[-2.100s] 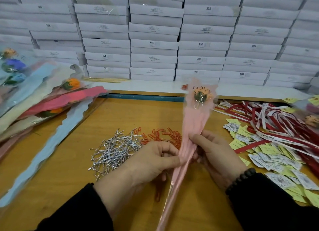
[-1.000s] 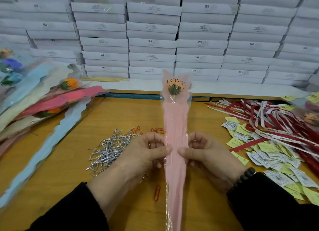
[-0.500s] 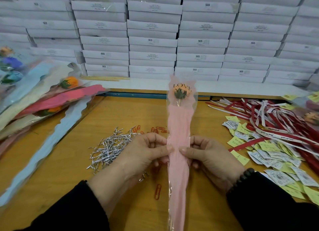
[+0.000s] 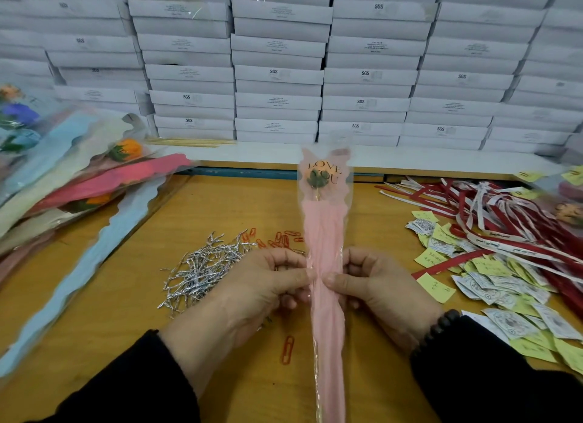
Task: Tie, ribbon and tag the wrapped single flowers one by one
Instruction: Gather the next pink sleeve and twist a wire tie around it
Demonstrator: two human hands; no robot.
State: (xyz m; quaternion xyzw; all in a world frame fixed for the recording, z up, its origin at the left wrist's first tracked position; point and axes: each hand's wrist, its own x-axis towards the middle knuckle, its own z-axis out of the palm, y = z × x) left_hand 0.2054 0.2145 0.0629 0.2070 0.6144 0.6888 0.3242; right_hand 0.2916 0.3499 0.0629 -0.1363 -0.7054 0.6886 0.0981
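Observation:
A single flower in a pink and clear sleeve printed LOVE YOU [image 4: 325, 230] stands upright over the middle of the wooden table [image 4: 220, 208]. My left hand [image 4: 262, 290] pinches the sleeve's left side at mid height, and my right hand [image 4: 375, 287] pinches its right side, thumbs almost meeting on the front. A heap of silver twist ties [image 4: 202, 268] lies just left of my left hand. Red and white ribbons [image 4: 504, 227] and a spread of yellow and white paper tags [image 4: 492, 280] lie to the right.
A pile of wrapped flowers in blue, cream and pink sleeves [image 4: 79, 182] fills the left side. Red paper clips [image 4: 280, 238] lie behind my hands, one more [image 4: 287, 350] near the stem. Stacked white boxes [image 4: 284, 75] wall off the back.
The flower, earlier tilted to the right, now stands straight in front of me. Both hands have shifted to pinch the sleeve symmetrically from either side.

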